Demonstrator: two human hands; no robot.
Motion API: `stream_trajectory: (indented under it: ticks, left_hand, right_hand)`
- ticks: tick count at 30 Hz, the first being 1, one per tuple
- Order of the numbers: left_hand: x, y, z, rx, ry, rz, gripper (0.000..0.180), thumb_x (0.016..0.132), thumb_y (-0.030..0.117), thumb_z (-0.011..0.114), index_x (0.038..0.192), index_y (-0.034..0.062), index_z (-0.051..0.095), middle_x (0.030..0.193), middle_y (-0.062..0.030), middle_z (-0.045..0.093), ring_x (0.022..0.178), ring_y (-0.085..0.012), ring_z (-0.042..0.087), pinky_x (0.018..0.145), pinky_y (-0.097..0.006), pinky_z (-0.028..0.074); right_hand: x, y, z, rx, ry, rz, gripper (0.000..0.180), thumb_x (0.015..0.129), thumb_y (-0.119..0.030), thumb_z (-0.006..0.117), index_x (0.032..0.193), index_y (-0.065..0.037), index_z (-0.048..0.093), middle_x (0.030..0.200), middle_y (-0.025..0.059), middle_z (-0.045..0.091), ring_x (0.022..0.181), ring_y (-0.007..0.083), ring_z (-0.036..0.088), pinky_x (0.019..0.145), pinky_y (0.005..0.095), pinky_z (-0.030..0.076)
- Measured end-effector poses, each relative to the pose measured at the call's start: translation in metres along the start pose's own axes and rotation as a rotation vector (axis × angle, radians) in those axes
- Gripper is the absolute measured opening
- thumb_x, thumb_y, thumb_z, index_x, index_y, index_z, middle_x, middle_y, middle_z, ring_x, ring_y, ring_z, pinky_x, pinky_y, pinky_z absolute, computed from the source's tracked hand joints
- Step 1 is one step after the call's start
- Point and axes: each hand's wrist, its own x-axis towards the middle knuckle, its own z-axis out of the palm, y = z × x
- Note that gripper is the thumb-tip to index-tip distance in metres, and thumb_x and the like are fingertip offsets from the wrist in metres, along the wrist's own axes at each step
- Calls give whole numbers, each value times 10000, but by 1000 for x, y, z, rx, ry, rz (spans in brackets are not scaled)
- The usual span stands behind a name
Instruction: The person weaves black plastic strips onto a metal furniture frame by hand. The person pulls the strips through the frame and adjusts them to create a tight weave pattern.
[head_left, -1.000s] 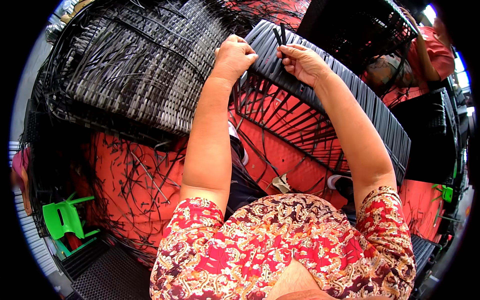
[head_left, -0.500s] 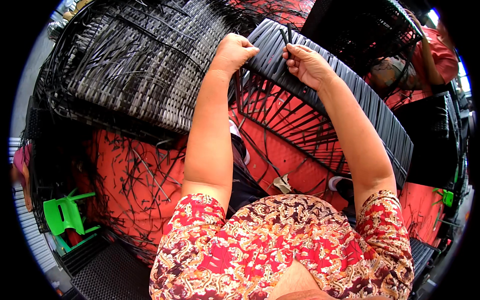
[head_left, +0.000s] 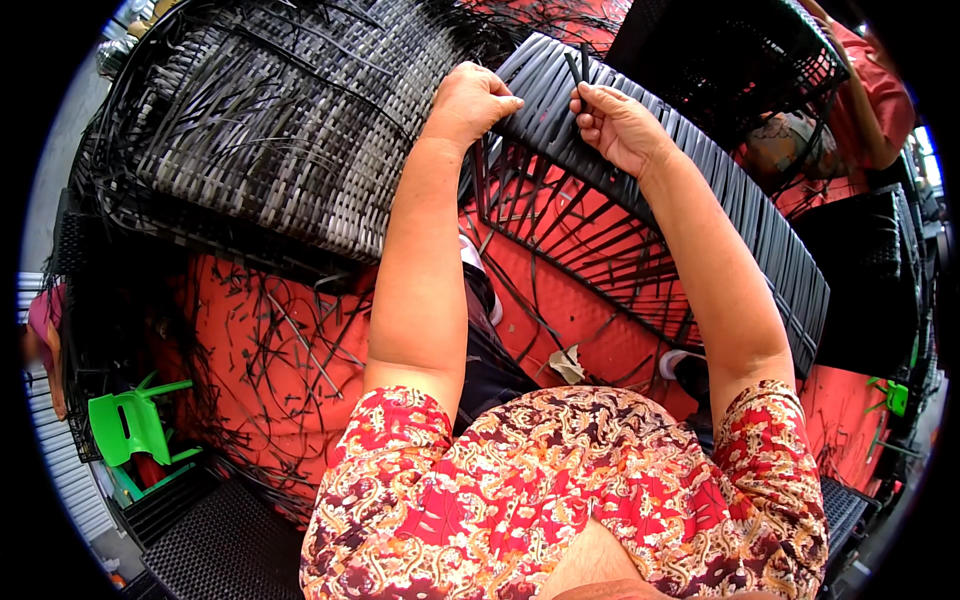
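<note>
A long curved frame (head_left: 720,180) wrapped side by side with dark grey and black flat strips runs from the upper middle down to the right. At its upper left end my left hand (head_left: 470,104) is closed in a pinch; what lies between the fingertips is too small to make out. Over the wrapped face, my right hand (head_left: 622,130) pinches black weaving strips (head_left: 577,68) whose short ends stick up above thumb and forefinger. Below the wrapping, spread black strips (head_left: 590,230) cross the frame's open side.
A grey-black woven panel (head_left: 270,140) with loose strips fills the upper left. Strip scraps litter the red floor covering (head_left: 270,370). A green plastic chair (head_left: 130,425) stands at lower left. Another person (head_left: 865,90) sits at upper right beside a black woven piece (head_left: 710,60).
Both hands stay at nearly the same spots, shifted very slightly right. The right hand keeps its pinch on the strips. The person at upper right has moved a little.
</note>
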Motion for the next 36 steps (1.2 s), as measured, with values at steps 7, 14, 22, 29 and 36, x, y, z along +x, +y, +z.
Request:
stream_trajectory:
  ticks: [7,14,22,29,36]
  left_hand:
    - [-1,25,11,361,32,-43,205,650,265,730,725,78,690,973,-45,585,925,-186,563,801,-366,430]
    - [11,31,24,519,15,-90,249,724,165,607,945,60,656,1088,-54,556,1034,-222,527,891,-373,373]
    - [15,24,23,255,45,-76,192,668,132,571,806,47,676,903,-152,621,853,-282,605,782,-362,461]
    - [18,20,6,-189,-165,-300,161,678,121,665,796,13,660,594,-64,597,532,-135,564,501,-271,439]
    - [16,22,6,-709,-264,-406,277,762,36,613,1030,-10,563,691,-60,613,510,-72,521,452,-176,396]
  right_hand:
    - [1,0,-1,-1,-4,8,124,853,-189,590,828,-68,593,745,8,595,599,72,539,515,188,438]
    - [1,1,1,-22,-15,-6,130,850,-192,595,832,-63,595,748,9,597,604,75,545,528,193,447]
    - [-1,0,4,-38,3,-9,133,852,-196,591,842,-64,596,760,15,601,605,72,545,529,194,449]
    - [-3,2,9,-64,20,-1,137,854,-196,590,841,-59,589,756,18,600,604,74,544,533,196,455]
    - [-4,0,16,-166,94,22,115,859,-167,577,830,-55,566,741,20,589,573,72,543,502,190,457]
